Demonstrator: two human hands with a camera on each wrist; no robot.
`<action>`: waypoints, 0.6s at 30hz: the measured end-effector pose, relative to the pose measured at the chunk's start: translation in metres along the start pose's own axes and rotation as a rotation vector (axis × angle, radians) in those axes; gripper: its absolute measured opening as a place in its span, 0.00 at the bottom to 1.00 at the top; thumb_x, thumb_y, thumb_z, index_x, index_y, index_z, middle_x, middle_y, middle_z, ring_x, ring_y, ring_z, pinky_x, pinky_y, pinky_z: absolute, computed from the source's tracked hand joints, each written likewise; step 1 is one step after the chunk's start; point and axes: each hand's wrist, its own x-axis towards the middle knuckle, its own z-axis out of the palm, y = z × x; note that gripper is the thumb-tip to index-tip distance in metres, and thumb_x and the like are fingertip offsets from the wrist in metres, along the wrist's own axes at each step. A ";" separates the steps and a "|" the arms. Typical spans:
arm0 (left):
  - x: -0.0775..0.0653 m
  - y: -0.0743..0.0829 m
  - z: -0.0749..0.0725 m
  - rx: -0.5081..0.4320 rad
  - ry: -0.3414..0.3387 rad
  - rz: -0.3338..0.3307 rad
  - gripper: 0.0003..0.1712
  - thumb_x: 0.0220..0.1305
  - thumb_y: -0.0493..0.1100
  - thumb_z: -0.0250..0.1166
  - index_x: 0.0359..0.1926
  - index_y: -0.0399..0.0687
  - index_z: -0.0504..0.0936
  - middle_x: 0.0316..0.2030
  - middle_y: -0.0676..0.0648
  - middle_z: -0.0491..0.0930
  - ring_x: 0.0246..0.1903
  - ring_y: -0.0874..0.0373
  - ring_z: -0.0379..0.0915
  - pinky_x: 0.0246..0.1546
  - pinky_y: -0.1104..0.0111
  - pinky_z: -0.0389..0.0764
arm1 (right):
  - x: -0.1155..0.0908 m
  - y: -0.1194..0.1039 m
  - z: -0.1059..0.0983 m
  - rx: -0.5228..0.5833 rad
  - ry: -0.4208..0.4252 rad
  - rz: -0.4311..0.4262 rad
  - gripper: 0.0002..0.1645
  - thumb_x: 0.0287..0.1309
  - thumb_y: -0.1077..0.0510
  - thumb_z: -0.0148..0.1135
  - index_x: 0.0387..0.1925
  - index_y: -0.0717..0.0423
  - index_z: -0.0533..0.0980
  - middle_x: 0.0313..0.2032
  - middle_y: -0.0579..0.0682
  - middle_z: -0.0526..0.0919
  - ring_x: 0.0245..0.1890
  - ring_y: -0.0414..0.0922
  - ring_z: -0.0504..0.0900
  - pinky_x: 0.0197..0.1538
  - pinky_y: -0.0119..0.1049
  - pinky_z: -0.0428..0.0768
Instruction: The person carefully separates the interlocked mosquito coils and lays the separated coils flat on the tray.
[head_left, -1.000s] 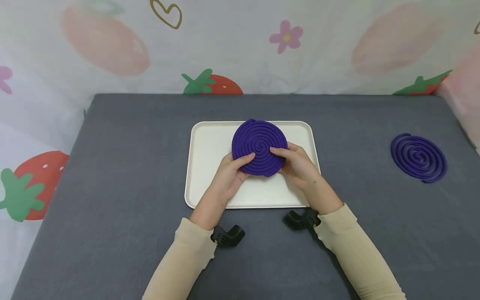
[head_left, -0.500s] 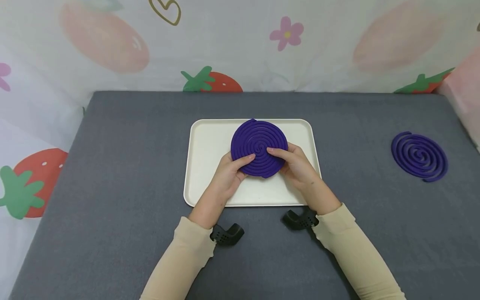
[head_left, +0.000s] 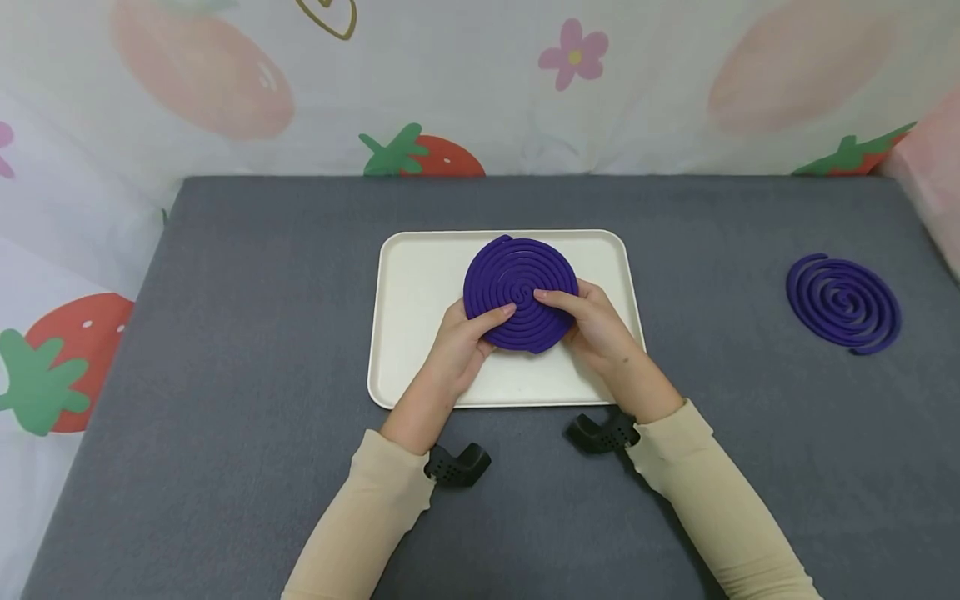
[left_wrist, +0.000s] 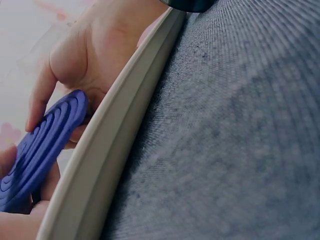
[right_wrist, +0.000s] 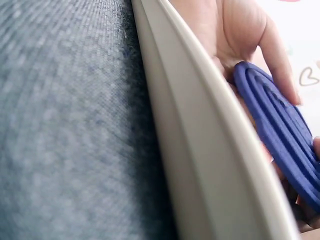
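Between both hands is a flat purple spiral disc (head_left: 517,271), wound like a coil of clay or cord. My left hand (head_left: 457,346) grips its lower left edge, thumb lying across the front face and the other fingers behind. On the lower right edge my right hand (head_left: 600,333) holds it the same way, with the thumb tip near the spiral's centre. The disc is tilted up over a cream rectangular tray (head_left: 411,292). Both wrist views show the disc (left_wrist: 50,140) edge-on just past the tray's rim (right_wrist: 200,110). The fingers behind the disc are mostly hidden.
A second purple spiral (head_left: 843,304), more loosely wound, lies at the right on the grey tablecloth (head_left: 262,333). Behind the table hangs a white curtain (head_left: 480,75) printed with strawberries and flowers. Each wrist wears a black camera mount (head_left: 457,465).
The head view has tilted a little, so tray and table edge appear higher. The disc now overlaps the tray's far rim less; both hands keep hold, and the right thumb has slid slightly left.
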 end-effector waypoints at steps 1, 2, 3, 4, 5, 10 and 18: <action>0.000 0.000 0.000 0.006 0.005 0.002 0.29 0.64 0.28 0.55 0.65 0.33 0.60 0.57 0.36 0.69 0.51 0.55 0.73 0.55 0.65 0.74 | 0.000 0.000 0.000 -0.001 0.001 -0.002 0.13 0.60 0.70 0.53 0.34 0.52 0.80 0.33 0.47 0.84 0.32 0.39 0.83 0.36 0.29 0.82; 0.000 0.000 0.000 0.007 0.010 0.003 0.29 0.64 0.28 0.55 0.65 0.33 0.60 0.57 0.37 0.70 0.51 0.55 0.73 0.55 0.65 0.74 | 0.000 0.000 0.000 -0.002 0.001 -0.004 0.13 0.60 0.70 0.53 0.34 0.52 0.80 0.33 0.47 0.84 0.32 0.39 0.83 0.36 0.29 0.82; 0.000 0.000 0.001 0.007 0.013 0.006 0.29 0.63 0.28 0.55 0.65 0.33 0.60 0.57 0.37 0.70 0.50 0.56 0.73 0.55 0.65 0.74 | 0.000 0.000 0.000 -0.004 0.001 -0.006 0.13 0.60 0.70 0.53 0.35 0.52 0.80 0.34 0.47 0.84 0.33 0.39 0.82 0.37 0.29 0.82; 0.000 0.000 0.001 0.006 0.015 0.008 0.29 0.63 0.28 0.55 0.65 0.33 0.60 0.56 0.37 0.70 0.50 0.56 0.73 0.55 0.65 0.74 | 0.000 0.000 0.000 -0.007 0.001 -0.008 0.13 0.60 0.70 0.53 0.35 0.52 0.79 0.34 0.47 0.84 0.33 0.39 0.82 0.37 0.29 0.82; 0.000 0.000 0.001 0.001 0.016 0.010 0.29 0.63 0.28 0.55 0.65 0.33 0.60 0.56 0.38 0.70 0.50 0.57 0.73 0.55 0.65 0.74 | 0.000 0.000 0.000 -0.008 0.001 -0.010 0.13 0.60 0.70 0.53 0.36 0.52 0.79 0.34 0.47 0.84 0.33 0.39 0.82 0.37 0.29 0.82; 0.000 0.001 0.001 -0.013 0.017 0.017 0.29 0.63 0.27 0.55 0.64 0.31 0.60 0.55 0.39 0.71 0.48 0.58 0.74 0.55 0.65 0.74 | 0.000 0.000 0.001 -0.012 -0.011 -0.015 0.13 0.60 0.70 0.52 0.35 0.52 0.80 0.33 0.46 0.84 0.33 0.39 0.82 0.37 0.29 0.82; 0.001 -0.001 0.001 0.034 0.057 0.041 0.27 0.62 0.27 0.56 0.63 0.30 0.63 0.53 0.39 0.73 0.46 0.59 0.75 0.53 0.66 0.75 | 0.000 0.000 0.000 -0.028 -0.026 -0.007 0.13 0.59 0.70 0.53 0.34 0.51 0.80 0.33 0.46 0.84 0.33 0.39 0.82 0.38 0.30 0.82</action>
